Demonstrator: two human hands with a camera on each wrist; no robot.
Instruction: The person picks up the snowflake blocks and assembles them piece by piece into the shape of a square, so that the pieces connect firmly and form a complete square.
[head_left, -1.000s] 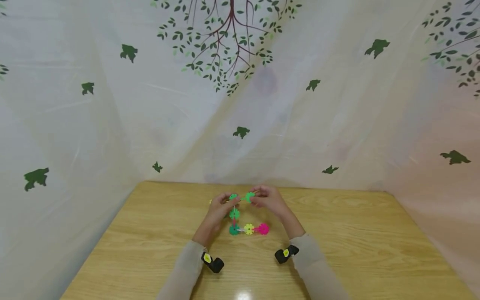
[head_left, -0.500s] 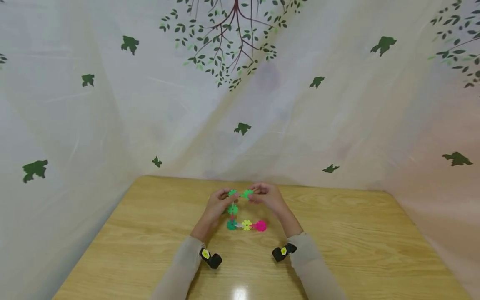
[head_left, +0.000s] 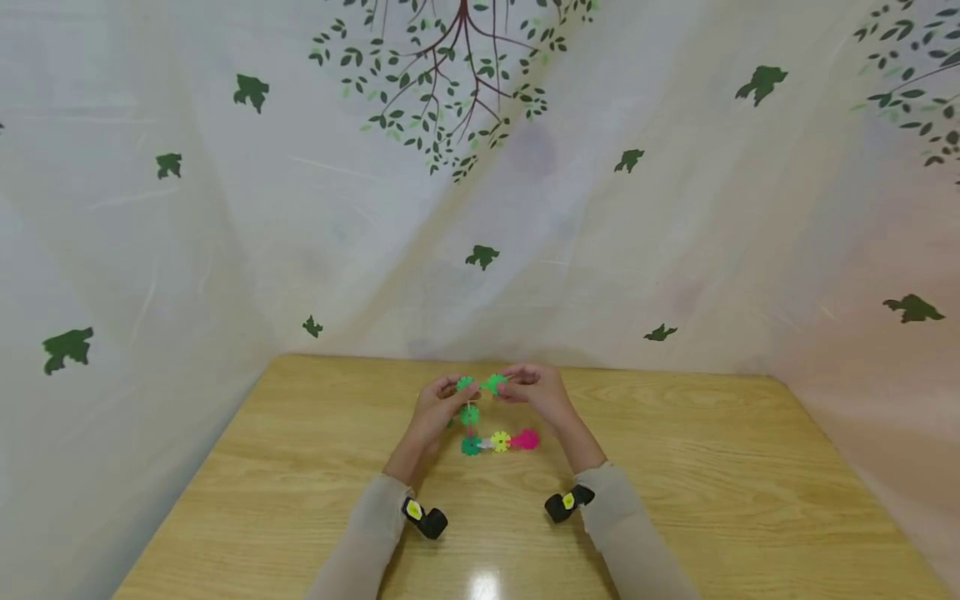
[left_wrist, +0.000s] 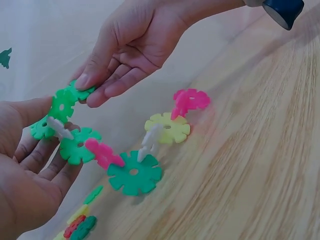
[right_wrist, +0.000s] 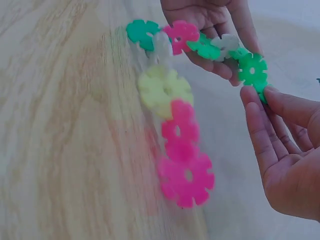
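Observation:
A chain of interlocking snowflake discs hangs between both hands, bent like a C in the head view. My left hand (head_left: 437, 406) pinches the light green disc (left_wrist: 41, 129) at its far left corner. My right hand (head_left: 542, 396) pinches the green disc (left_wrist: 80, 91) at the chain's far right end, between thumb and fingers. Down the left side run a white disc (left_wrist: 59, 127), another green disc (left_wrist: 80, 145) and a pink disc (left_wrist: 103, 153). The near row has a teal disc (left_wrist: 135, 173), a white disc (left_wrist: 151, 142), a yellow disc (left_wrist: 168, 127) and pink discs (right_wrist: 186, 175).
Several loose discs (left_wrist: 80, 224) in green, yellow and red lie on the wooden table (head_left: 675, 467) beyond my left hand. A white cloth (head_left: 390, 250) printed with leaves and birds hangs behind the table's far edge.
The chain's near row has shifted slightly away from me and tilted, its pink end turning. Both hands keep their pinch on the green discs and have moved only a little.

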